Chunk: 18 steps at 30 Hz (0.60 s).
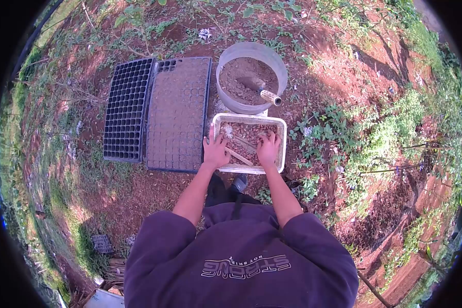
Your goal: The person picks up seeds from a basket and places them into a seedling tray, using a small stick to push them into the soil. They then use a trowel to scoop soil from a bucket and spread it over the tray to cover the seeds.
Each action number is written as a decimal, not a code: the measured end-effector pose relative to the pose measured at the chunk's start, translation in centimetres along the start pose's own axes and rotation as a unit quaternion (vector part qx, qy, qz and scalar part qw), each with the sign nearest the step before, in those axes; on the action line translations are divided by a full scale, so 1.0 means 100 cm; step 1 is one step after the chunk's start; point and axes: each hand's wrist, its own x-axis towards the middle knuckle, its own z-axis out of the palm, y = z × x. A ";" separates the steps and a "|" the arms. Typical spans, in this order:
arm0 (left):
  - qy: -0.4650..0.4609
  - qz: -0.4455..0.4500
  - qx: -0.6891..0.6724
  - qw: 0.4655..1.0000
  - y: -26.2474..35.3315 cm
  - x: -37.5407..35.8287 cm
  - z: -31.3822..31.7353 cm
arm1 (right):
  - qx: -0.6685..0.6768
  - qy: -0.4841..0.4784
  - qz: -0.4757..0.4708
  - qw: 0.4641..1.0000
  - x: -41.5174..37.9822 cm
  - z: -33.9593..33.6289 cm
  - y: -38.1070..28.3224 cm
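Observation:
A shallow white tray (283, 123) holds many reddish-brown seeds (246, 129), with a pale clump among them near its upper left. My left hand (216, 150) rests over the tray's left rim, fingers spread. Close to its thumb, a thin wooden stick (240, 157) lies slanted on the seeds. My right hand (268, 150) reaches over the right part of the tray. Its fingers are bent and apart, with the tips down at the seeds; anything beneath them is hidden.
Beyond the tray stands a round sieve-like container (282, 77) of soil, a trowel (262, 90) lying in it. To the left are a soil-filled seedling tray (178, 113) and a black seedling tray with unfilled cells (129, 110). Weeds (326, 131) grow on the right.

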 end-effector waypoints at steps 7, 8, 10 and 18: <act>-0.003 0.007 -0.032 0.999 0.001 0.001 0.000 | -0.057 0.009 -0.026 0.998 0.006 0.010 -0.005; -0.002 0.006 -0.031 1.000 0.001 0.001 0.001 | -0.057 0.009 -0.027 0.998 0.008 0.012 -0.005; 0.006 0.010 -0.035 0.999 0.000 0.001 0.002 | -0.044 0.006 -0.006 0.999 0.011 0.012 -0.005; -0.017 0.010 -0.027 0.999 -0.001 0.001 -0.001 | -0.051 -0.009 -0.016 0.999 0.017 0.013 -0.003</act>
